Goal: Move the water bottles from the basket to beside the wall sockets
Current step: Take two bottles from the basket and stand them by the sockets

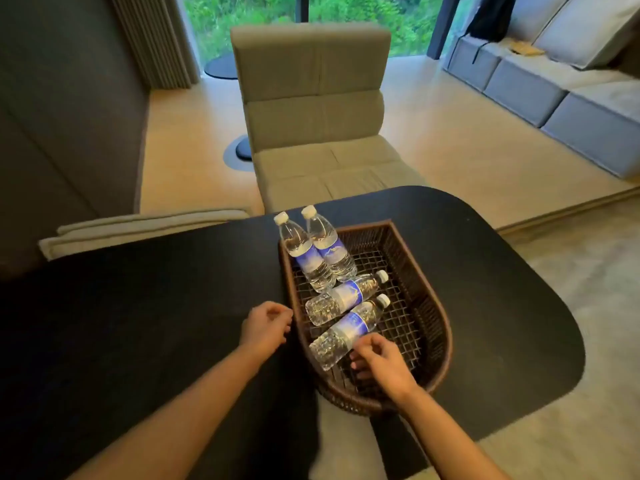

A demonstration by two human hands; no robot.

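Observation:
A dark woven basket sits on the black table and holds several clear water bottles with blue labels. Two bottles lean against its far left corner, caps up. Two more lie flat: one in the middle and the nearest bottle by my right hand. My right hand is inside the basket, fingers curled and touching the nearest bottle's side, not closed around it. My left hand hovers just outside the basket's left rim, fingers loosely curled, holding nothing. No wall sockets are in view.
A beige padded chair stands beyond the table's far edge. Another beige cushion lies at the left edge. A grey sofa runs along the right. A large window is at the back.

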